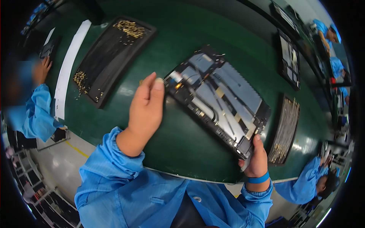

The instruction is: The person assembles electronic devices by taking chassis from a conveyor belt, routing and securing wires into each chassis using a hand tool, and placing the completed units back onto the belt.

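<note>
An opened tablet-like device (224, 98) with exposed grey battery packs, cables and boards is tilted above the green table. My right hand (257, 161), with a blue wristband, grips its lower right corner, thumb on top. Beside the device's left corner is my left hand (146, 106), its thumb and fingers drawn together; whether they touch the device or pinch a small part cannot be made out. A tiny gold-coloured spot shows by those fingers.
A black tray (110, 57) with small gold screws lies at the left, beside a long white strip (70, 72). At the right are a tray of thin metallic pieces (285, 129) and another opened device (289, 59). Co-workers in blue sit left and right; one's hand (42, 70) shows at the left.
</note>
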Available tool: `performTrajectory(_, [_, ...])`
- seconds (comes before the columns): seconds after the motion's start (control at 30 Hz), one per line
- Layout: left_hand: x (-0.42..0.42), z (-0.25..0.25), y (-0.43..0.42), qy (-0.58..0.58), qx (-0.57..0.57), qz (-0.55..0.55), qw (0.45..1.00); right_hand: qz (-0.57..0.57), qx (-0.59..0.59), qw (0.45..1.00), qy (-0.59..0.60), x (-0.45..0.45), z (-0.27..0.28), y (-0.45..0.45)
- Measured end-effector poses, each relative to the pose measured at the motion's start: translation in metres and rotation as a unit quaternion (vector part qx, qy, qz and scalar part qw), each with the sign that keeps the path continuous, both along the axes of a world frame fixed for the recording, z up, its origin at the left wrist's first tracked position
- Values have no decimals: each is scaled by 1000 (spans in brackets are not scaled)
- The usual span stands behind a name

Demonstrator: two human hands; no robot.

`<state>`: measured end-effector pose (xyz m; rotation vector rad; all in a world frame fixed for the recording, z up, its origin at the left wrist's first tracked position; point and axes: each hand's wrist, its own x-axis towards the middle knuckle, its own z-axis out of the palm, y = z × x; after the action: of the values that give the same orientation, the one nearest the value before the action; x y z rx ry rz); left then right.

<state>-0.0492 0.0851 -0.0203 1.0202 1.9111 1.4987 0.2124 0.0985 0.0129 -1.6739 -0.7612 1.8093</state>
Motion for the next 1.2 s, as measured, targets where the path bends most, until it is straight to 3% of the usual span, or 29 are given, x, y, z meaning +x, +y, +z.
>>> performTrajectory(0.07, [-3, -5, 0, 5, 1, 21, 1000, -3, 13, 1000, -25, -17, 4, 19])
performTrajectory(0.1, [-8, -13, 2, 80, 28, 21, 996, -4, 33, 998, -46, -26, 6, 32])
performTrajectory(0.13, [-9, -11, -2, 39, -23, -27, 999, -5, 53, 996, -67, -37, 7, 48])
performTrajectory(0.2, [-13, -15, -1, 181, 28, -70, 981, 1, 84, 995, -53, -56, 8, 90])
performTrajectory(0.27, [-13, -15, 3, 207, 32, -83, 974, -143, 97, 983, -61, -78, 2, 134])
performTrajectory(0.33, [-16, -13, 9, 220, 33, -88, 971, -101, 160, 982, -12, -107, 12, 139])
performTrajectory(0.4, [-22, -13, 15, 220, 17, -88, 971, 97, 219, 970, -46, -151, 28, 99])
performTrajectory(0.43, [-24, -18, 17, 219, -7, -36, 975, 382, 391, 816, -190, -162, 28, 76])
performTrajectory(0.47, [-21, -6, 21, -59, -85, -12, 995, 502, 595, 563, -277, -174, 27, 53])
performTrajectory(0.5, [-21, -10, 23, -27, -57, 16, 998, 427, 454, 778, 78, -182, 16, 16])
performTrajectory(0.53, [-21, -17, 26, 6, -26, 42, 999, 583, 290, 746, 141, -190, 38, -1])
performTrajectory(0.57, [-21, -21, 27, 25, -35, 49, 998, 675, 284, 662, 157, -194, 47, -20])
performTrajectory(0.6, [-22, -25, 28, 44, -43, 58, 996, 665, 310, 642, 224, -189, 41, -49])
performTrajectory(0.63, [-23, -25, 28, 61, -52, 68, 994, 618, 323, 660, 279, -183, 37, -75])
performTrajectory(0.73, [-29, -18, 34, 39, -95, 61, 993, 581, 357, 703, 204, -169, 53, -91])
performTrajectory(0.77, [-25, 3, 32, -17, -131, 48, 990, 553, 433, 698, 139, -162, 56, -98])
performTrajectory(0.87, [-26, -1, 27, -34, -111, 29, 993, 474, 498, 725, 50, -155, 64, -103])
performTrajectory(0.97, [-26, -18, 23, 163, -79, 24, 983, 507, 438, 732, 124, -146, 60, -105])
performTrajectory(1.07, [1, -8, 12, 385, -114, -54, 914, 592, 357, 703, 170, -138, 52, -105])
performTrajectory(1.17, [10, -23, 9, 427, -24, -38, 903, 703, 215, 655, 174, -128, 51, -101])
performTrajectory(1.2, [10, -24, 9, 423, -27, -37, 905, 690, 228, 666, 168, -126, 50, -103])
